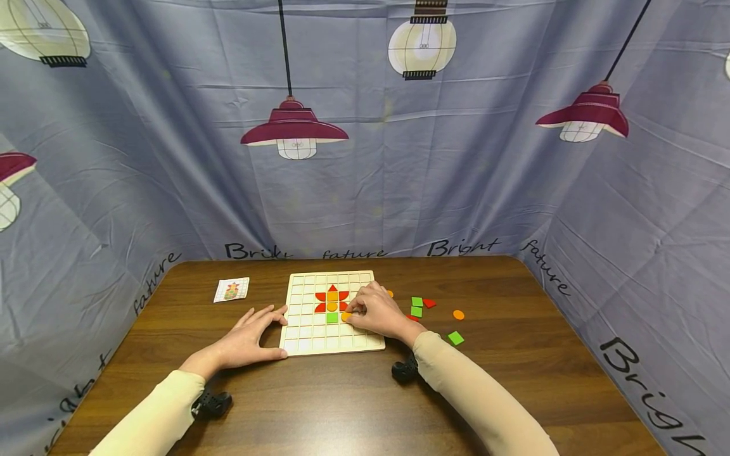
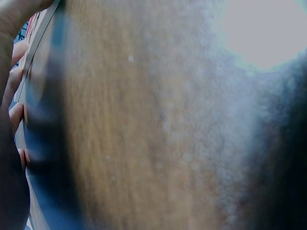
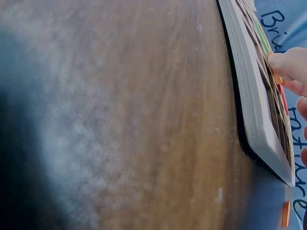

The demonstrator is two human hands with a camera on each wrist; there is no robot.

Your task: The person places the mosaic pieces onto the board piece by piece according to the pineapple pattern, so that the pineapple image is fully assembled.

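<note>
Head view: spread left hand is touching the board, right hand is pinching an orange piece, and its low fingers could be knocking a red piece askew.

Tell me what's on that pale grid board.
Red pieces, orange pieces and a green square lie on the pale grid board; the right hand pinches another orange piece. Whatever lies beneath that hand is covered.

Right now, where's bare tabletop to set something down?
Free: wooden tabletop, near side of the grid board, between left sleeve and right sleeve; also right of the rightmost orange disc. Crowded: around the board's right edge, with right hand, loose green tiles and red pieces; left hand at its left edge.
</note>
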